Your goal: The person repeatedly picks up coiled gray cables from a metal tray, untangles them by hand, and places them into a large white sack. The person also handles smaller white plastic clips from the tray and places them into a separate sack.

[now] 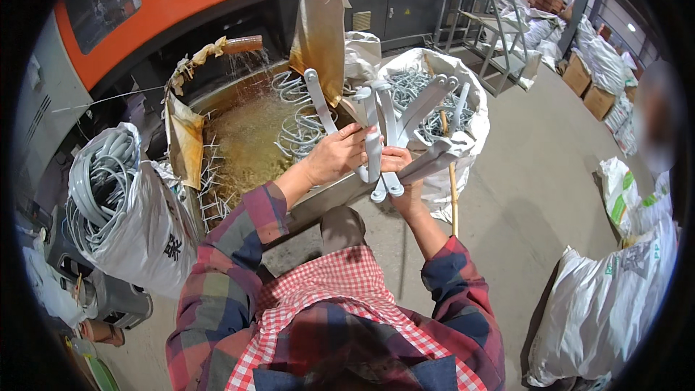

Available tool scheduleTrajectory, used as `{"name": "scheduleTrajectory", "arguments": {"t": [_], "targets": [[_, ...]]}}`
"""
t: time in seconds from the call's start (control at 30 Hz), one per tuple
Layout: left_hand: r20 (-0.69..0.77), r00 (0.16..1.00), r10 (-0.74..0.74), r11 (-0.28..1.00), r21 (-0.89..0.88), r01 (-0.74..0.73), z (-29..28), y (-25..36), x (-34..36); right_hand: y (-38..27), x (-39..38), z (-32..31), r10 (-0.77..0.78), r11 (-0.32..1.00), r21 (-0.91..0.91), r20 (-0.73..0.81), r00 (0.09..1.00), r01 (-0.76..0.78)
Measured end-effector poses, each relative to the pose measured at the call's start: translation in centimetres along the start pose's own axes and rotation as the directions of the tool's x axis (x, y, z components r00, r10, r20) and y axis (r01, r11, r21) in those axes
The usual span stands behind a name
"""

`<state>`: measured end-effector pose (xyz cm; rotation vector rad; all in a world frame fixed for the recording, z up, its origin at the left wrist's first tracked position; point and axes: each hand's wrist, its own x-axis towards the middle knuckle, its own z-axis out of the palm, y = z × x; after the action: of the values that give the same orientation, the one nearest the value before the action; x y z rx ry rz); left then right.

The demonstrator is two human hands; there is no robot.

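A branching cluster of pale grey plastic mouldings [418, 108], with several flat, round-ended arms, is held up in front of me. My left hand [337, 152] grips one of the arms on the left side, its fingers closed. Lower and to the right, my right hand [402, 176] wraps round the cluster near its middle; part of its grip is hidden behind the arms. Beyond my hands, a trough [329, 200] of cloudy water holds curled grey plastic pieces [300, 127]. Just behind the cluster stands an open white sack [474, 141] filled with thin grey plastic scraps.
Water falls into the trough from an orange-brown pipe [243, 44] beside an orange machine [170, 0]. A wooden stick [454, 199] leans at the sack. Another sack [156, 228] of grey coils stands left. Full white sacks [608, 311] lie right; metal steps [499, 51] stand behind.
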<state>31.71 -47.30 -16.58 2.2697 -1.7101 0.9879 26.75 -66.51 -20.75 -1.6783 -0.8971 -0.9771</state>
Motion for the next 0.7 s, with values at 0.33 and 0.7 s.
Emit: {"name": "scheduleTrajectory", "arguments": {"t": [0.33, 0.7], "targets": [[0.020, 0.997, -0.070, 0.996, 0.057, 0.068, -3.3, 0.9, -5.0, -3.1, -0.3, 5.1, 0.371, 0.775, 0.544, 0.021, 0.928, -0.322], [0.131, 0.783, -0.608, 0.450, -0.755, 0.476, -6.3, 5.3, -10.9, -7.0, 1.7, 10.5, 0.507, 0.132, 0.799, 0.454, 0.733, -0.586]]}}
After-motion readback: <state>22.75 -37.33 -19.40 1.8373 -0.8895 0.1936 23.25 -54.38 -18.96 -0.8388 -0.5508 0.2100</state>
